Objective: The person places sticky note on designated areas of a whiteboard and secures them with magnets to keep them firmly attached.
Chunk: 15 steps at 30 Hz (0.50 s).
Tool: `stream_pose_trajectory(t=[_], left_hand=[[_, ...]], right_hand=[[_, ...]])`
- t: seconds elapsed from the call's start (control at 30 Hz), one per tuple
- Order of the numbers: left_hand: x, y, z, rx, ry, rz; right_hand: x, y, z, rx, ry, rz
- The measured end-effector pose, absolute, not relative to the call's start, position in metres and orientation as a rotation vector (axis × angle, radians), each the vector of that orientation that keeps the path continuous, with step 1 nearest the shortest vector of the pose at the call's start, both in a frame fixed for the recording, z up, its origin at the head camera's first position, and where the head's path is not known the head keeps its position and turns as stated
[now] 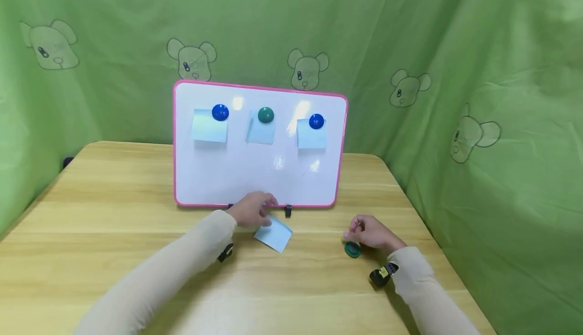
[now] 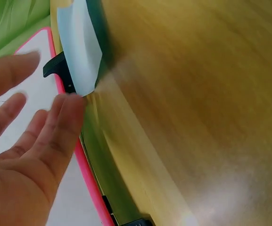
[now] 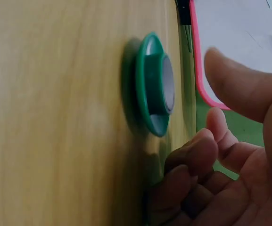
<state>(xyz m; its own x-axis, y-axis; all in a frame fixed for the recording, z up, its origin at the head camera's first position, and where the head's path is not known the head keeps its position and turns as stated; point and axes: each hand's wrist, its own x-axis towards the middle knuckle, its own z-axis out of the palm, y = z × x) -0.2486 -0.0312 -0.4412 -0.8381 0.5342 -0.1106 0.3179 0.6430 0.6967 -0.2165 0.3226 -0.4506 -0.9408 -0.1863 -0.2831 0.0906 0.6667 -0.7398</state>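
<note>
A light blue paper note (image 1: 274, 234) is at the table's middle, in front of the whiteboard's lower edge. My left hand (image 1: 251, 210) is just above its far corner. In the left wrist view the fingers (image 2: 13, 73) are spread, and one fingertip overlaps the corner of the note (image 2: 81, 56); whether they touch, I cannot tell. Over on the right, a green round magnet (image 1: 352, 249) lies with its grey disc upward. My right hand (image 1: 371, 232) is beside it, fingers loosely bent. The right wrist view has a gap between thumb and fingers, with the magnet (image 3: 154, 87) outside it.
A pink-framed whiteboard (image 1: 255, 178) stands upright on small black feet (image 1: 288, 211). Blue magnets (image 1: 220, 112) and a green magnet (image 1: 266, 115) sit over three blue notes (image 1: 210, 131) on it. Green curtains (image 1: 255, 11) surround the wooden table (image 1: 91, 213).
</note>
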Motion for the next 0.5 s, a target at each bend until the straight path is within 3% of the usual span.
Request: stream_pose_trajectory(t=[0.5], left_hand=[[-0.2442,-0.0234,-0.4485,0.665,2.573,0.815]], right_hand=[[-0.2147,0.3248,-0.4505,-0.159,2.483,-1.092]])
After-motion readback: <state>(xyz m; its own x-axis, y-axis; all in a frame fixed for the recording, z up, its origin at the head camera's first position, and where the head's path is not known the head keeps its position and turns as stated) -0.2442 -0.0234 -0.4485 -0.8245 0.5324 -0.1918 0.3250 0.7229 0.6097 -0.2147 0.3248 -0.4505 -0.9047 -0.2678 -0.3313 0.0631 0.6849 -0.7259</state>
